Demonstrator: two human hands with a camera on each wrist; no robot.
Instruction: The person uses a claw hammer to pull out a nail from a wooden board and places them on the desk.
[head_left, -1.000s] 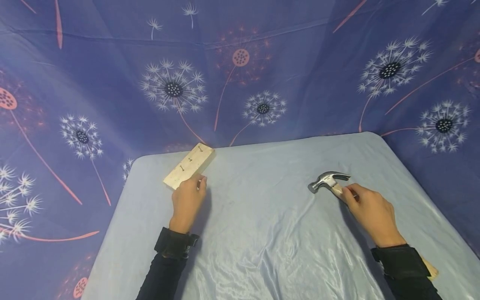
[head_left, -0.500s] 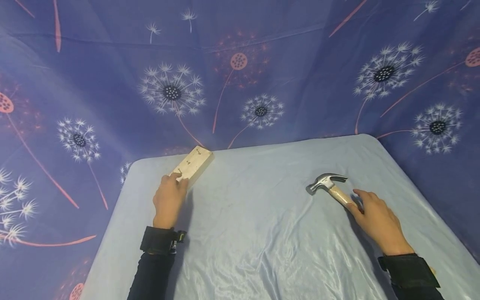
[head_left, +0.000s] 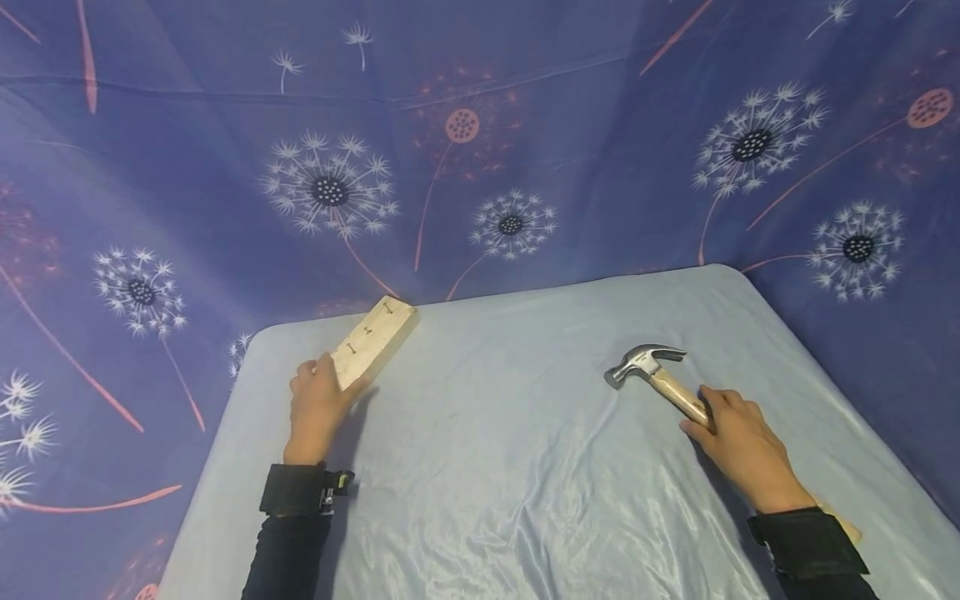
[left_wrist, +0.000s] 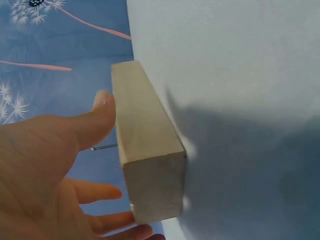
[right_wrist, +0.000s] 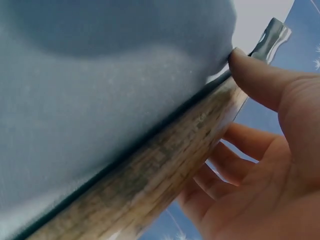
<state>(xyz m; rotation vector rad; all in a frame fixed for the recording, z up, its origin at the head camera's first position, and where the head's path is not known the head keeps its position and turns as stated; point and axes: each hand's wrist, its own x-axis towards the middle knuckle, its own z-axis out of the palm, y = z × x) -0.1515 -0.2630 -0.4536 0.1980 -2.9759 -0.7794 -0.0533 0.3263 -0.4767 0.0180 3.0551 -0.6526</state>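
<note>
A pale wooden block (head_left: 375, 343) with three nails standing in its upper face lies by the table's back edge at the left. Around its near end spreads my left hand (head_left: 315, 408), thumb along one side and fingers at the other. The left wrist view has the thumb beside the block (left_wrist: 145, 115) and one nail (left_wrist: 104, 147) sticking out. At the right lies a claw hammer (head_left: 675, 392), its steel head pointing away from me. My right hand (head_left: 746, 446) straddles its wooden handle (right_wrist: 165, 160), the thumb and the mostly straight fingers on opposite sides; some fingertips are hidden.
A pale blue satin cloth (head_left: 480, 433) with wrinkles covers the table. Part of a light wooden piece (head_left: 847, 527) shows beside my right wrist. A purple dandelion-print curtain (head_left: 577, 108) hangs behind the table and on both sides.
My left hand has moved left and toward me, spreading around the block's near end. The right hand has slid from near the hammer's head down its handle and opened wider. Block and hammer stay put.
</note>
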